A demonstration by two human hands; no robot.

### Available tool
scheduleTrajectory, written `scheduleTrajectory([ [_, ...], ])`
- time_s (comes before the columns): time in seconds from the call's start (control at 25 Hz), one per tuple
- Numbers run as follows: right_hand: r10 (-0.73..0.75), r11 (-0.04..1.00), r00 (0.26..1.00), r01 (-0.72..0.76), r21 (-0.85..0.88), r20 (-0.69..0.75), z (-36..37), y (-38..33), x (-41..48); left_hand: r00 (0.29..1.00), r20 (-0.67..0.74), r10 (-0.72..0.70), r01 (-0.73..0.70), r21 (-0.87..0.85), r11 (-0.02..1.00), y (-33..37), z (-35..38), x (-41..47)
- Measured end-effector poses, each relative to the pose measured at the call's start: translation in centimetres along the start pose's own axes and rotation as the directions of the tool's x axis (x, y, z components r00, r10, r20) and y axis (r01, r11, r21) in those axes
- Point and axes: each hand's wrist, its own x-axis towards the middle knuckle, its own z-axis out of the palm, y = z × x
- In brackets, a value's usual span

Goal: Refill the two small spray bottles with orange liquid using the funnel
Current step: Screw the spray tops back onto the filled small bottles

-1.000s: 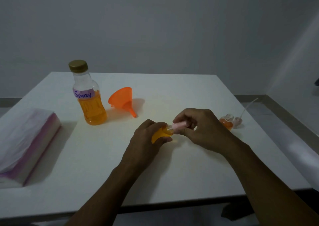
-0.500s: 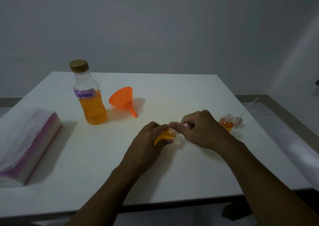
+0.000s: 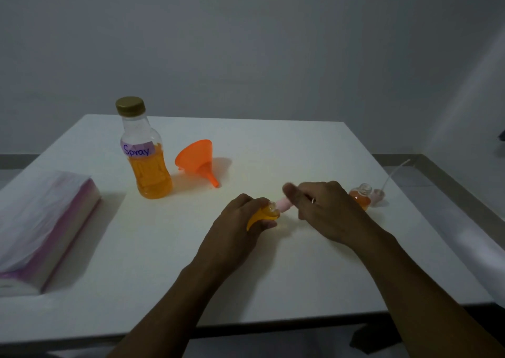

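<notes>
My left hand (image 3: 235, 226) grips a small spray bottle (image 3: 263, 215) full of orange liquid, tilted to the right just above the table. My right hand (image 3: 325, 210) is closed around that bottle's pink spray head (image 3: 284, 204), which sits at the bottle's neck. A second small bottle (image 3: 362, 195), uncapped and holding orange liquid, stands at the right, partly behind my right hand. Its pink spray head with a dip tube (image 3: 381, 192) lies beside it. The orange funnel (image 3: 199, 159) lies on its side near the big refill bottle (image 3: 146, 152), labelled "Spray", gold cap on.
A white table (image 3: 273, 275) carries everything. A soft pack of tissues in pink-edged wrapping (image 3: 41, 226) lies at the left edge. The table's right edge runs close to the second small bottle. A grey wall stands behind.
My right hand has turned on the pink spray head, its fingers lifting and the head showing more. The left hand keeps its grip on the small bottle in the same spot.
</notes>
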Motion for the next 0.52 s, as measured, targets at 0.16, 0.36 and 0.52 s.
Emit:
scheduleTrajectory([
  [0.16,-0.191,0.970,0.981,0.193,0.146,-0.027,0.0,-0.1,-0.7,1.000,-0.001,0.008,-0.008,0.026,1.000,0.0,-0.1,0.0],
  [0.36,-0.008,1.000,1.000,0.008,0.018,-0.012,0.7,0.0,-0.4,1.000,0.016,0.015,-0.016,0.025,1.000,0.0,0.1,-0.1],
  [0.52,-0.216,0.968,0.976,0.214,0.130,-0.003,0.3,0.7,-0.9,0.999,0.011,0.030,-0.031,0.045,0.999,0.1,0.0,0.0],
])
